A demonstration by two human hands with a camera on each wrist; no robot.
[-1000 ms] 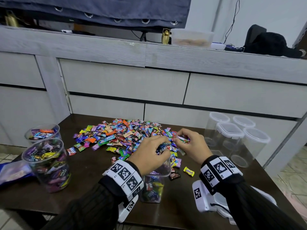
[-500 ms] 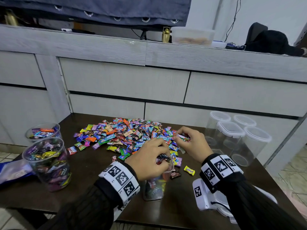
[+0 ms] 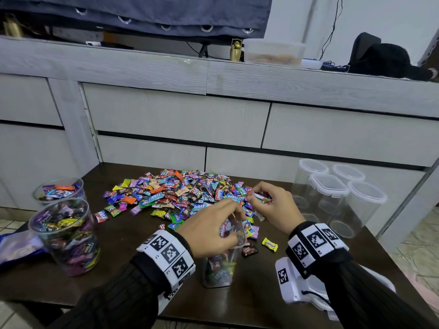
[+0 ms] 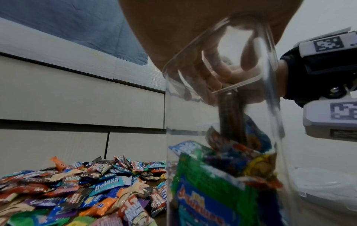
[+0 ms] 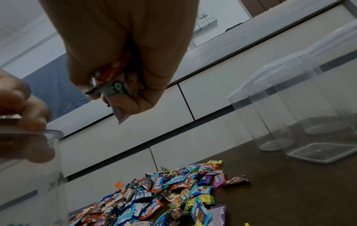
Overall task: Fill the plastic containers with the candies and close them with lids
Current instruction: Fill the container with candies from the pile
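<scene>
The dark brown worktop [image 3: 133, 262] stands against grey drawers [image 3: 175, 119]; the left hand [image 3: 209, 231] is released over the open container [image 3: 221, 269], and the right hand [image 3: 273, 207] is grasping candies [image 5: 112, 82].

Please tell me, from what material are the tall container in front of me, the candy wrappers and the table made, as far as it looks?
The container looks like clear rigid plastic: the candies and the left hand's fingers show through its glossy wall. The candy wrappers seem to be thin printed foil or plastic film, shiny, with crimped zigzag ends. The table looks like dark brown wood or wood laminate with a smooth, faintly reflective top; which one I cannot tell.
</scene>
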